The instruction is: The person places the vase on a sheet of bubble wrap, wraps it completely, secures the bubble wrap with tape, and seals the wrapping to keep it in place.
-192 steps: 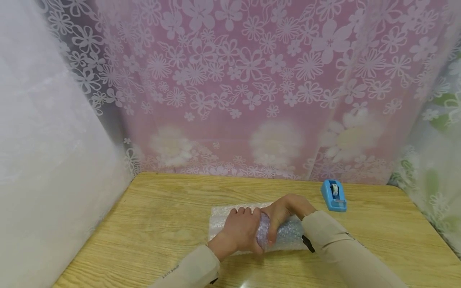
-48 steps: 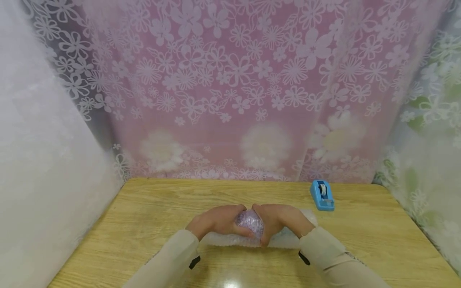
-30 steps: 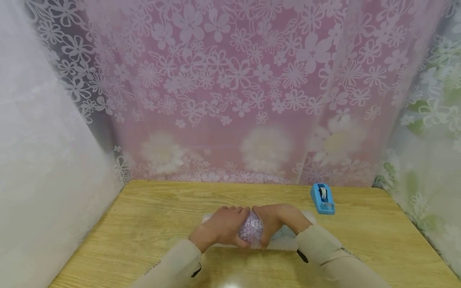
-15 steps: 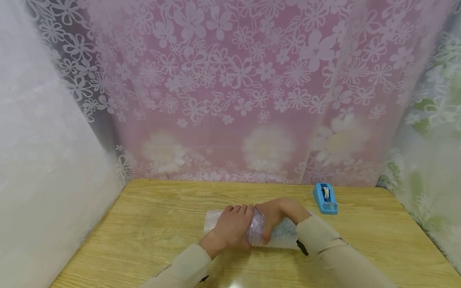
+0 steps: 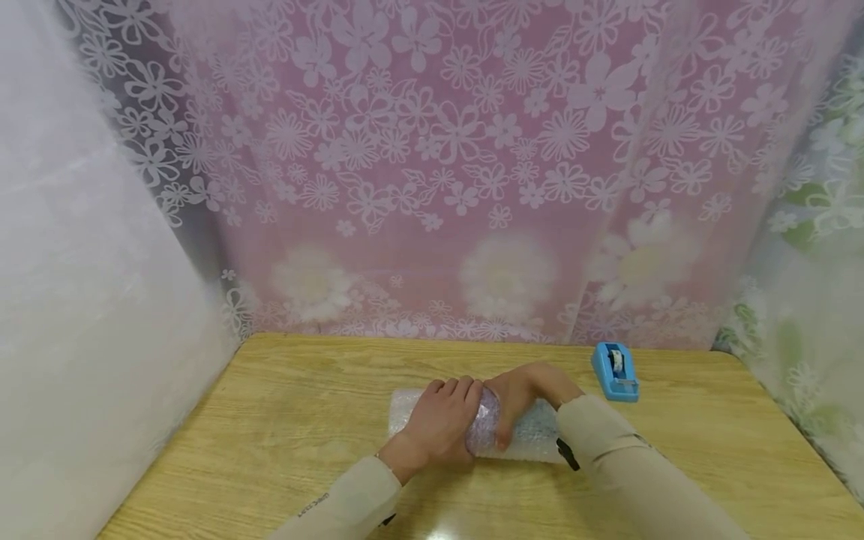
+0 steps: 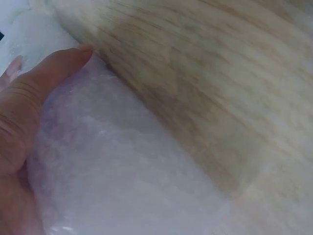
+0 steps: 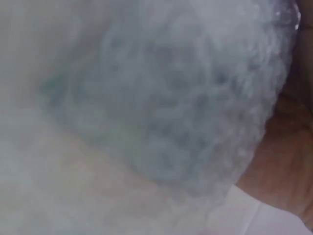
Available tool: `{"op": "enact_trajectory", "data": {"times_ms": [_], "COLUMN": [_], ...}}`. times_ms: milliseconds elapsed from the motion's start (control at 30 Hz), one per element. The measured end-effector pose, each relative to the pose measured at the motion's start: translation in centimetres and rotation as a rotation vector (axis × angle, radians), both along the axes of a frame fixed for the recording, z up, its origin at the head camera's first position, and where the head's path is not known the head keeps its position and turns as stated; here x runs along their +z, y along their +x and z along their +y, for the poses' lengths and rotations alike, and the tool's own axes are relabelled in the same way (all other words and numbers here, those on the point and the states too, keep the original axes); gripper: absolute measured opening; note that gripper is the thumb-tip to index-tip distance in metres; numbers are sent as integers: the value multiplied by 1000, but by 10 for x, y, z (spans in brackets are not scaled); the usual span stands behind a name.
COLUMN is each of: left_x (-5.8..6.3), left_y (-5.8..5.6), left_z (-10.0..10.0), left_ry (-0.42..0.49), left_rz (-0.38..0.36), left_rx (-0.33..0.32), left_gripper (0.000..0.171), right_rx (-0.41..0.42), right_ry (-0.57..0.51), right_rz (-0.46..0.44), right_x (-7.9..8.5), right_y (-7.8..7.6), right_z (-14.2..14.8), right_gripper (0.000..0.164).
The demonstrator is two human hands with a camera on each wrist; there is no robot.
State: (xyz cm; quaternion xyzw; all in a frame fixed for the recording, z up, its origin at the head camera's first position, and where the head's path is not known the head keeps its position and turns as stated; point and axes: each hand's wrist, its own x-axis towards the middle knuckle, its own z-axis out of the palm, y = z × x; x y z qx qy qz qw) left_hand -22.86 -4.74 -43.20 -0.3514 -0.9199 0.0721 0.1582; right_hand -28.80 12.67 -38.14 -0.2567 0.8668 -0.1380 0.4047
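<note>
A bubble-wrapped bundle (image 5: 482, 427) lies crosswise on the table, shaped like a roll. Something purple shows through its middle and something blue-green through its right part; what is inside cannot be told. My left hand (image 5: 442, 420) grips it left of the middle, fingers over the top. Close beside it, my right hand (image 5: 523, 397) grips the purple part, thumb on the near side. In the left wrist view the thumb (image 6: 58, 68) lies along the wrap (image 6: 127, 161). The right wrist view is filled by blurred bubble wrap (image 7: 161, 107), with part of the right hand (image 7: 283, 156) at its edge.
A blue tape dispenser (image 5: 616, 373) with a roll of tape stands toward the back right of the wooden table (image 5: 304, 420). Flowered pink curtain (image 5: 432, 187) hangs behind the table, and pale sheets (image 5: 101, 300) close off both sides.
The loose wrap seen behind the bundle earliest is now rolled up. My left hand has let its wrist drop back toward me, its fingers coming over the top. The tape dispenser stays put.
</note>
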Motion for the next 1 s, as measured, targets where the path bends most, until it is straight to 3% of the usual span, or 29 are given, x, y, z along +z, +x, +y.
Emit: {"op": "enact_trajectory", "data": {"times_ms": [200, 467, 600, 833, 1000], "left_x": [-4, -3, -2, 0, 1], "left_y": [-5, -9, -11, -12, -12], "left_z": [-2, -1, 0, 1, 2], "left_ry": [-10, -15, -14, -33, -36], "left_rz": [59, 39, 19, -19, -49], "left_rx": [-46, -41, -33, -31, -21], "left_gripper": [93, 90, 90, 93, 96], "right_rx": [-8, 15, 17, -31, -76], "right_ry": [-13, -78, -82, -86, -62], "right_rz": [-51, -165, -167, -137, -65], "right_x": [-4, -7, -7, -9, -10], "right_y": [-8, -18, -20, -17, -12], "right_z": [5, 6, 7, 11, 14], "right_gripper": [100, 87, 84, 95, 105]}}
